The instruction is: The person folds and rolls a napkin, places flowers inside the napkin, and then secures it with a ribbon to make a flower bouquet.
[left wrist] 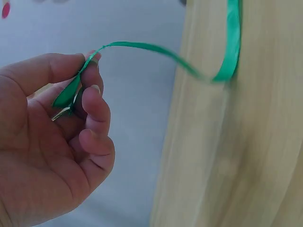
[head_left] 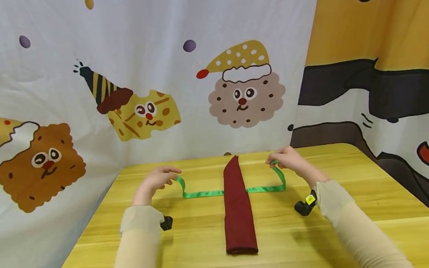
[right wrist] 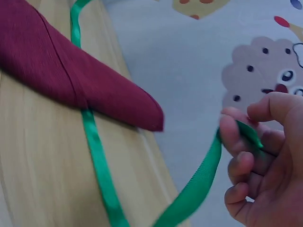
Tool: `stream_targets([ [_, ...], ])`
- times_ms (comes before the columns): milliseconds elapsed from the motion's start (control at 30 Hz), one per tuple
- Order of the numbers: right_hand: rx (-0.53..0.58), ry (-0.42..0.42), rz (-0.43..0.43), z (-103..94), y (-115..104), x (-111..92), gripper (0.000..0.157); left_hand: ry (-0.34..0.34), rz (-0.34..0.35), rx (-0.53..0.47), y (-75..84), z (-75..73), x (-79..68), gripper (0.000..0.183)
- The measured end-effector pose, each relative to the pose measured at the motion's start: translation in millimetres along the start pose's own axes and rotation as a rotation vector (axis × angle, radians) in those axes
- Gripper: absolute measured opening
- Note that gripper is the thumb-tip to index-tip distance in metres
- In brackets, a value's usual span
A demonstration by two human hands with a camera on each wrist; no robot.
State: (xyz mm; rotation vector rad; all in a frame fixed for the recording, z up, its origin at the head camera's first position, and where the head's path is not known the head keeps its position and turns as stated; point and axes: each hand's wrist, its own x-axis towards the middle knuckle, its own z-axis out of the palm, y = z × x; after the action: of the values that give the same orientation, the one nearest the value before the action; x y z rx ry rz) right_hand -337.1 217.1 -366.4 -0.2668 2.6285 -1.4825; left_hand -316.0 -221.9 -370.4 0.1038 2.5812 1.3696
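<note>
A dark red cloth (head_left: 239, 217), folded into a long narrow roll with a pointed far end, lies lengthwise on the table. Under its middle passes a green ribbon (head_left: 204, 194), flat on the wood to both sides with its two ends lifted. My left hand (head_left: 159, 179) pinches the left end between thumb and forefinger; a short tail of the ribbon (left wrist: 69, 92) hangs inside the palm. The right end is held by my right hand (head_left: 288, 160), raised above the table, with the ribbon (right wrist: 194, 189) drooping from its fingers. Both hands are apart from the cloth.
The light wooden table (head_left: 194, 255) reaches back to a white curtain (head_left: 192, 144) printed with cartoon snacks in party hats. A small black camera (head_left: 166, 223) sits at the left wrist, and another black camera (head_left: 306, 204) at the right.
</note>
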Motion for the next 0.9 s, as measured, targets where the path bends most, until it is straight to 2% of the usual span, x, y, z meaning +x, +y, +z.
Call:
stream_targets([
  [100,0.041,-0.061,0.019,18.2,1.0,6.6,0.029,-0.027,0.021,-0.024,0.1,17.3,10.0,0.027],
  [233,0.081,-0.124,0.035,37.2,10.0,14.5,0.033,-0.062,0.018,-0.064,-3.3,39.8,20.6,0.023],
  [433,0.172,-0.228,0.037,50.7,26.9,19.9,0.037,-0.065,0.025,-0.088,-4.4,64.6,29.3,0.027],
  [667,0.26,-0.299,0.002,55.7,44.3,22.7,0.047,-0.11,0.05,-0.149,-1.0,82.5,35.1,0.034],
  [900,0.286,-0.312,-0.03,57.3,50.4,25.1,0.043,-0.186,0.064,-0.262,-0.4,90.5,38.9,0.038],
])
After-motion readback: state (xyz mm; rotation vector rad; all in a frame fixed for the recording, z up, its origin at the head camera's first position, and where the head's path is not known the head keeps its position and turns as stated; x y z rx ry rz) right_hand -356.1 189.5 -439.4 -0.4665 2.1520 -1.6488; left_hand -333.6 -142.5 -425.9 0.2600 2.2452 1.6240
